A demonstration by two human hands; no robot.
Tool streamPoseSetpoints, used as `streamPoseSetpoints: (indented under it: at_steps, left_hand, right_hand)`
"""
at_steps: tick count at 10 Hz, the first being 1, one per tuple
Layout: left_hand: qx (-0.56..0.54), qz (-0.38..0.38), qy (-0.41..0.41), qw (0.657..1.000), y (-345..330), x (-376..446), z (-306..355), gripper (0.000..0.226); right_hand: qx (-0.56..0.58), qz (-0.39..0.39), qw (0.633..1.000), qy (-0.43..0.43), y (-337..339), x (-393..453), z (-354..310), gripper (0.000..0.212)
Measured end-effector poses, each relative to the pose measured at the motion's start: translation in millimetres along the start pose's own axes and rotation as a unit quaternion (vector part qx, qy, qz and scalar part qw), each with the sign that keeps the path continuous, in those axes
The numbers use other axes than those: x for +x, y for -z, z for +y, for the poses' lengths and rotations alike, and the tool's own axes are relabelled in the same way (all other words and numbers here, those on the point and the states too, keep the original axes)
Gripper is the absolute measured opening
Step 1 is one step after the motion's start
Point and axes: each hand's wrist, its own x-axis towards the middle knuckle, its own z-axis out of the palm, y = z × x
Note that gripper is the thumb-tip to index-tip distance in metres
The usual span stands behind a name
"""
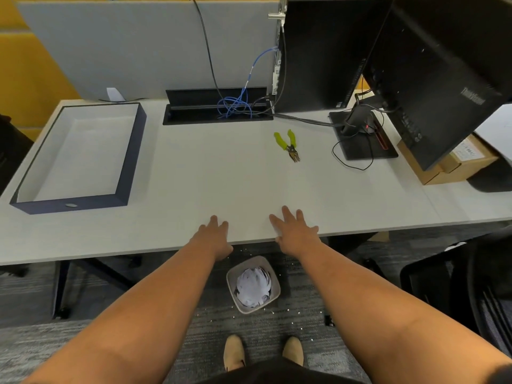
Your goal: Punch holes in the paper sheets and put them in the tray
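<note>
Both my hands lie flat with straight fingers on the near edge of the pale desk [194,176]. My left hand [214,234] and my right hand [296,231] are a hand's width apart and hold nothing. A hole punch [289,144] shaped like pliers, with yellow-green handles, lies on the desk beyond my right hand, out of its touch. The dark-walled tray [130,162] with a white inside stands at the far left. I cannot tell any paper sheets apart from the white desk top or the tray floor.
A black monitor [429,79] on its stand, with cables, fills the back right, with cardboard boxes [454,164] beside it. An open cable well [219,106] with blue wires sits at the back. Below the desk stands a bin [230,275] of paper scraps, with punched dots on the carpet.
</note>
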Motion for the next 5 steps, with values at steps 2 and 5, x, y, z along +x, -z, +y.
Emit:
streamPoseSetpoints:
  at_steps: [2, 5]
  left_hand:
    - [0.015, -0.007, -0.004, 1.0, 6, 0, 2, 0.072]
    - [0.039, -0.035, 0.014, 0.999, 40, -5, -3, 0.069]
  right_hand:
    - [0.015, -0.011, 1.0, 0.003, 3, -1, 0, 0.067]
    - [-0.002, -0.01, 0.999, 0.034, 44, 2, 6, 0.055]
